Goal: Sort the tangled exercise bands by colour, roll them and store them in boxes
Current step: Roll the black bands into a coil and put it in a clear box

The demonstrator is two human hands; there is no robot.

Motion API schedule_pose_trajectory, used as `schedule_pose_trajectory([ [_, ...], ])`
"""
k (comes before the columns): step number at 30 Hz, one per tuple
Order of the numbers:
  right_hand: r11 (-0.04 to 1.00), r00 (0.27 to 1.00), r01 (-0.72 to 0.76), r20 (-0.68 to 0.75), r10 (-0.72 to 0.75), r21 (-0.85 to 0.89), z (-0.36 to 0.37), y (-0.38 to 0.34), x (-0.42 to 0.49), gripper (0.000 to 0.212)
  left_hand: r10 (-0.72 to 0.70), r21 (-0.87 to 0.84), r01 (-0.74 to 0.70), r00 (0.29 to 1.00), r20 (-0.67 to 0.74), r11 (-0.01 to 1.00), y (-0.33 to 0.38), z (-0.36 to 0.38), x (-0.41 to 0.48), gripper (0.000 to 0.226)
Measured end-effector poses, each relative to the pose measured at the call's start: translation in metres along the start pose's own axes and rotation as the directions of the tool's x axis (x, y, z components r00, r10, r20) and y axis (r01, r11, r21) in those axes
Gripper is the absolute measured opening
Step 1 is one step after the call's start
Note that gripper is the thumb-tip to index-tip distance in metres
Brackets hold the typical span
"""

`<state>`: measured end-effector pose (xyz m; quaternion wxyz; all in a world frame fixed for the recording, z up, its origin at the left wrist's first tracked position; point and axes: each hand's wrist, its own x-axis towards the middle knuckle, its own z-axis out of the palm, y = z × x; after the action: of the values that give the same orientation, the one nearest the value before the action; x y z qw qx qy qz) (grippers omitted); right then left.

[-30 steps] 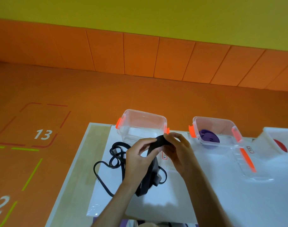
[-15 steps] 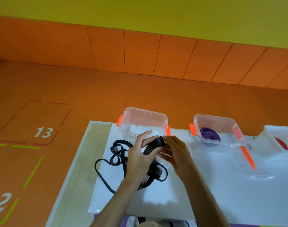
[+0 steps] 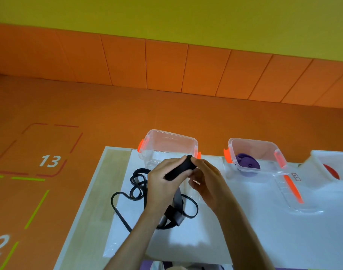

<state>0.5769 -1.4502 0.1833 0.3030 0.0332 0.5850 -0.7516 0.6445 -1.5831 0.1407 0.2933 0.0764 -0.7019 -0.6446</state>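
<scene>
My left hand (image 3: 162,182) grips the rolled end of a black exercise band (image 3: 179,169), and my right hand (image 3: 207,182) pinches the same roll from the right. The band's loose length hangs under my hands and lies in loops on the white table (image 3: 244,240), tangled at the left (image 3: 139,184). Just behind my hands stands a clear box with orange clips (image 3: 168,141), holding nothing I can see. A second clear box (image 3: 252,151) to the right holds a rolled purple band (image 3: 246,164). A white box (image 3: 334,162) at the far right shows something red (image 3: 331,171).
A clear lid with an orange strip (image 3: 291,190) lies in front of the purple band's box. The table's left edge has a wooden strip (image 3: 96,201). Beyond it is orange floor with painted numbers 13 (image 3: 49,160) and 12.
Both hands stayed on the black roll, with the left hand's fingers shifting round it. The hanging band has shortened a little. The view tilted slightly.
</scene>
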Motion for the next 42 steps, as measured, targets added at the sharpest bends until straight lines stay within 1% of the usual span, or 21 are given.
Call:
schedule_pose_trajectory([
  [5, 0.997, 1.0, 0.009, 0.01, -0.01, 0.076, -0.003, -0.005, 0.0, 0.021, -0.054, 0.06, 0.056, 0.998, -0.025, 0.997, -0.002, -0.001, 0.0, 0.033],
  [9, 0.971, 1.0, -0.013, 0.022, 0.008, 0.24, -0.001, -0.004, 0.0, 0.023, 0.032, 0.083, -0.028, 0.998, -0.047, 0.996, 0.002, -0.001, 0.004, 0.029],
  [11, 0.953, 0.999, -0.019, 0.049, 0.005, 0.304, 0.002, -0.002, 0.001, 0.026, 0.013, 0.038, -0.012, 1.0, -0.026, 0.999, 0.004, -0.004, 0.005, 0.03],
  [13, 0.944, 0.997, -0.025, 0.081, -0.002, 0.33, 0.003, -0.002, 0.001, 0.033, -0.077, -0.064, 0.076, 0.997, -0.011, 0.995, 0.009, -0.005, 0.006, 0.03],
  [14, 0.95, 0.995, -0.018, 0.099, -0.013, 0.312, 0.003, -0.002, 0.001, 0.039, -0.122, -0.118, 0.12, 0.992, -0.015, 0.986, 0.011, -0.005, 0.006, 0.029],
  [16, 0.977, 0.992, 0.031, 0.116, -0.057, 0.212, 0.001, -0.004, 0.0, 0.045, -0.187, -0.22, 0.177, 0.982, -0.026, 0.959, 0.016, -0.003, 0.01, 0.025],
  [18, 0.99, 0.986, 0.122, 0.106, -0.13, 0.072, -0.003, -0.009, -0.003, 0.046, -0.211, -0.289, 0.2, 0.977, -0.009, 0.936, 0.022, -0.002, 0.015, 0.019],
  [20, 0.983, 0.978, 0.184, 0.1, -0.183, -0.002, -0.006, -0.017, -0.005, 0.045, -0.219, -0.325, 0.21, 0.976, 0.009, 0.922, 0.029, -0.002, 0.019, 0.019],
  [23, 0.968, 0.965, 0.25, 0.078, -0.25, 0.015, -0.007, -0.023, -0.005, 0.042, -0.248, -0.342, 0.235, 0.969, 0.008, 0.91, 0.036, 0.002, 0.022, 0.022],
  [25, 0.961, 0.96, 0.268, 0.064, -0.272, 0.065, -0.006, -0.023, -0.003, 0.038, -0.269, -0.327, 0.253, 0.963, -0.002, 0.911, 0.037, 0.006, 0.023, 0.019],
  [28, 0.957, 0.97, 0.198, 0.097, -0.222, 0.212, -0.005, -0.015, -0.002, 0.037, -0.285, -0.283, 0.268, 0.958, -0.019, 0.921, 0.038, 0.007, 0.024, 0.018],
  [29, 0.958, 0.972, 0.17, 0.122, -0.202, 0.23, -0.004, -0.013, -0.003, 0.037, -0.288, -0.281, 0.271, 0.957, -0.022, 0.921, 0.038, 0.005, 0.024, 0.019],
  [30, 0.968, 0.971, 0.159, 0.144, -0.188, 0.192, -0.003, -0.01, -0.002, 0.035, -0.282, -0.275, 0.264, 0.959, -0.027, 0.925, 0.039, 0.002, 0.024, 0.019],
  [31, 0.983, 0.971, 0.17, 0.157, -0.179, 0.073, -0.002, -0.009, -0.002, 0.032, -0.259, -0.252, 0.243, 0.965, -0.035, 0.937, 0.039, -0.001, 0.025, 0.02],
  [32, 0.974, 0.973, 0.194, 0.151, -0.175, -0.118, -0.002, -0.009, -0.001, 0.03, -0.221, -0.21, 0.209, 0.974, -0.037, 0.955, 0.039, -0.004, 0.026, 0.02],
  [33, 0.932, 0.973, 0.216, 0.143, -0.182, -0.29, -0.001, -0.01, -0.001, 0.027, -0.179, -0.164, 0.172, 0.983, -0.027, 0.971, 0.04, -0.006, 0.027, 0.02],
  [34, 0.902, 0.965, 0.252, 0.161, -0.207, -0.352, -0.001, -0.01, -0.001, 0.029, -0.145, -0.127, 0.141, 0.989, -0.016, 0.982, 0.041, -0.006, 0.028, 0.02],
  [36, 0.918, 0.943, 0.31, 0.2, -0.265, -0.246, -0.003, -0.013, -0.001, 0.046, -0.106, -0.103, 0.104, 0.994, -0.016, 0.989, 0.043, -0.005, 0.029, 0.019],
  [37, 0.924, 0.933, 0.325, 0.226, -0.279, -0.202, -0.004, -0.017, -0.002, 0.049, -0.091, -0.095, 0.088, 0.996, -0.024, 0.992, 0.044, -0.004, 0.029, 0.016],
  [40, 0.911, 0.913, 0.366, 0.262, -0.313, -0.188, -0.008, -0.024, -0.002, 0.035, -0.077, -0.087, 0.075, 0.997, -0.012, 0.993, 0.043, -0.004, 0.029, 0.011],
  [42, 0.924, 0.918, 0.359, 0.226, -0.325, -0.13, -0.008, -0.021, -0.001, 0.033, -0.096, -0.124, 0.101, 0.994, 0.049, 0.987, 0.042, -0.006, 0.028, 0.018],
])
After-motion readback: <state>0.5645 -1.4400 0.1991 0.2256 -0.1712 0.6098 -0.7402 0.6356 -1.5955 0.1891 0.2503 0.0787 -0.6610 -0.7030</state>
